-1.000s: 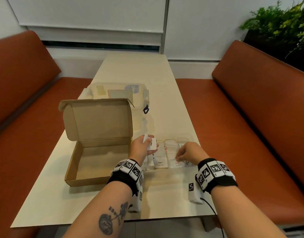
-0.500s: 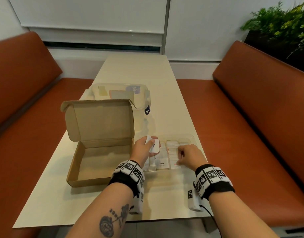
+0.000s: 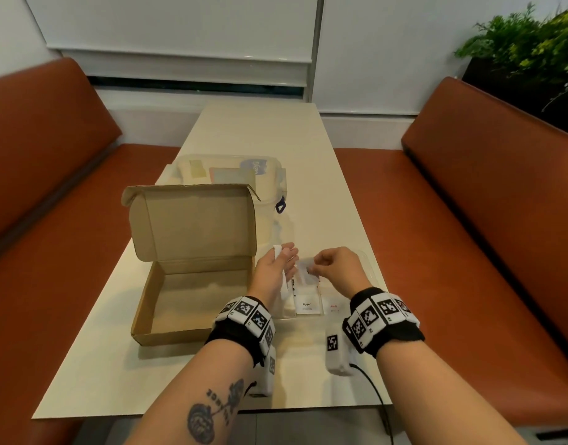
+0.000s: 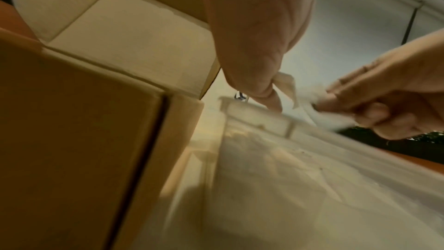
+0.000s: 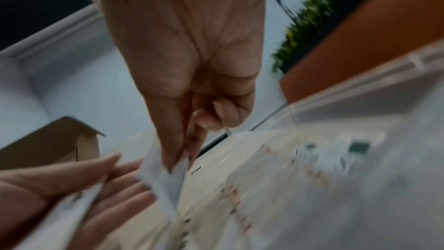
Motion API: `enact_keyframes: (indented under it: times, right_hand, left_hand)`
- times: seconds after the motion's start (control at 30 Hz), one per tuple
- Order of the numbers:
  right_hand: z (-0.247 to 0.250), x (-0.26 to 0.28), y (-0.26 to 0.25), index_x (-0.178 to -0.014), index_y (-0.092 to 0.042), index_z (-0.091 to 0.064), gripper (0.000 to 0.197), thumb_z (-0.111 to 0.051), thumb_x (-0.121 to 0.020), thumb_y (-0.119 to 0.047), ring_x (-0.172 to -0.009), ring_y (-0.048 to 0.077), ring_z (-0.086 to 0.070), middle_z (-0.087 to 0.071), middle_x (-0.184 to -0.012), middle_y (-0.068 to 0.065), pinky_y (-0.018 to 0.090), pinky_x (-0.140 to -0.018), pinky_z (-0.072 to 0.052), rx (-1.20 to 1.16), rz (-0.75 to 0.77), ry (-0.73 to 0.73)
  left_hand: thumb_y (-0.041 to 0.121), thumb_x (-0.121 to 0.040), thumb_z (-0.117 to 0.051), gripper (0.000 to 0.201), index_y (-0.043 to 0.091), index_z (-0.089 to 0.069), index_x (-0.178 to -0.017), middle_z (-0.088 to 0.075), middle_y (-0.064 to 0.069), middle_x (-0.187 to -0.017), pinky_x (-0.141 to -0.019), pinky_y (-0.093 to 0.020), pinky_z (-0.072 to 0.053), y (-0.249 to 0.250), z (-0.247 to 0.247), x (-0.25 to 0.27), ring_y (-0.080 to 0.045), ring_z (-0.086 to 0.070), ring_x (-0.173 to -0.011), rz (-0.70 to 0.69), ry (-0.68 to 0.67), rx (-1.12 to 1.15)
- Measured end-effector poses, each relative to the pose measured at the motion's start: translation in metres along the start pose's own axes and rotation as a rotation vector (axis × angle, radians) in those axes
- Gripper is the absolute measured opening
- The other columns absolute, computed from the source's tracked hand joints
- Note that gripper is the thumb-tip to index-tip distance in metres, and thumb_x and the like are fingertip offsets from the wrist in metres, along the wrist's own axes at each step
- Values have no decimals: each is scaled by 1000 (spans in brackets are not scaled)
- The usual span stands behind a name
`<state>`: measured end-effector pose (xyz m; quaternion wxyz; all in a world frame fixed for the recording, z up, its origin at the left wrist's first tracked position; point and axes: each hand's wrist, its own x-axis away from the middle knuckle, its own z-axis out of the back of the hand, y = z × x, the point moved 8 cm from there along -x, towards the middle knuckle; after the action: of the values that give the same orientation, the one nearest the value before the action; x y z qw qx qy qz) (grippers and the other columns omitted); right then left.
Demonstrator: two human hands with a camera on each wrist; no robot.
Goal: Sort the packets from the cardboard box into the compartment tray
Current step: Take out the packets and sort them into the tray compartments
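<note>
The open cardboard box (image 3: pixel 192 293) sits left of both hands, and its floor looks bare. A clear compartment tray (image 3: pixel 371 268) lies to its right, with a "Pepper" packet (image 3: pixel 306 305) and a red-lettered packet (image 3: pixel 333 307) in its near cells. My left hand (image 3: pixel 284 256) hovers over the tray's left end and holds a few white packets (image 3: pixel 277 252) under the thumb. My right hand (image 3: pixel 316 268) meets it from the right and pinches one white packet (image 5: pixel 165 176) between thumb and forefinger. That packet hangs just above the tray.
A clear lidded container (image 3: pixel 231 168) stands behind the box's raised lid. Orange benches (image 3: pixel 469 220) flank the narrow table (image 3: pixel 260 130), and a plant (image 3: pixel 526 53) is at the back right. The table's near edge lies under my forearms.
My right hand has lifted from the tray's cells and moved left to the left hand, where it now pinches a packet. The left hand has stayed over the tray's left end.
</note>
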<state>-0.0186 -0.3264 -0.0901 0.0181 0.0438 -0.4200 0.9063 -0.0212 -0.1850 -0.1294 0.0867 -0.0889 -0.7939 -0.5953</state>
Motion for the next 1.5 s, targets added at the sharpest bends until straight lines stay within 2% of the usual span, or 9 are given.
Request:
enact_keyframes:
  times: [0.2,0.37,0.6,0.8,1.03,1.17,1.27,1.33,1.5]
  right_hand:
    - [-33,1,4,-94,-6,-73,15,-73,-80,-11,-79,16,-65,-72,-91,6,24,-76,-48,427,0,-288]
    - [-50,1,-1,-88,-6,-69,14,-75,-76,-7,-76,17,-60,-69,-94,8,26,-78,-50,565,61,-354]
    - [-65,0,-1,-104,-8,-71,21,-64,-85,-5,-102,26,-63,-69,-109,10,29,-92,-48,649,97,-413]
    - [-61,6,-2,-93,-9,-61,13,-62,-82,-2,-89,24,-59,-66,-98,10,30,-79,-46,604,171,-305]
    - [-64,7,4,-78,-14,-65,17,-54,-83,-2,-74,18,-54,-62,-77,5,23,-69,-43,595,177,-300]
    - [-51,2,-3,-87,-8,-62,12,-52,-91,-14,-78,22,-60,-66,-83,7,29,-71,-45,407,188,-117]
    - [-35,-4,-10,-88,-13,-57,15,-60,-90,-27,-69,15,-62,-69,-81,3,25,-65,-50,-46,91,-17]
    - [-37,-5,-18,-90,-13,-56,15,-68,-85,-19,-61,9,-64,-69,-75,2,20,-59,-51,-280,52,-75]
    - [-33,-10,-28,-100,-6,-50,27,-67,-81,2,-58,20,-64,-65,-72,11,26,-57,-55,-445,32,-71]
  left_hand:
    - [23,-104,-33,42,0,-40,-139,-46,-17,-142,-103,-30,-38,2,11,0,-27,-45,-132,-12,51,20]
    - [25,-104,-34,42,2,-41,-139,-48,-15,-141,-102,-28,-39,1,15,1,-24,-47,-130,-12,50,42]
    - [28,-103,-34,41,4,-46,-134,-51,-17,-137,-101,-30,-40,-1,17,0,-26,-49,-128,5,44,75]
    - [28,-103,-34,38,4,-48,-130,-53,-18,-135,-99,-30,-40,-1,17,-1,-27,-49,-127,17,47,98]
    - [29,-103,-34,38,7,-49,-130,-53,-17,-135,-100,-31,-40,1,16,0,-26,-50,-126,11,36,59]
    - [34,-103,-33,38,14,-51,-130,-54,-11,-135,-101,-31,-38,6,13,2,-23,-47,-129,-5,5,-6]
    - [39,-102,-34,35,27,-54,-127,-55,-3,-135,-108,-38,-36,10,10,3,-17,-48,-126,-14,-34,-67]
    - [44,-100,-36,36,32,-55,-128,-55,-1,-136,-109,-44,-36,12,6,2,-18,-51,-125,-13,-54,-117]
    - [47,-96,-45,46,26,-49,-136,-57,-1,-132,-110,-44,-35,14,3,-1,-18,-50,-125,1,-77,-199]
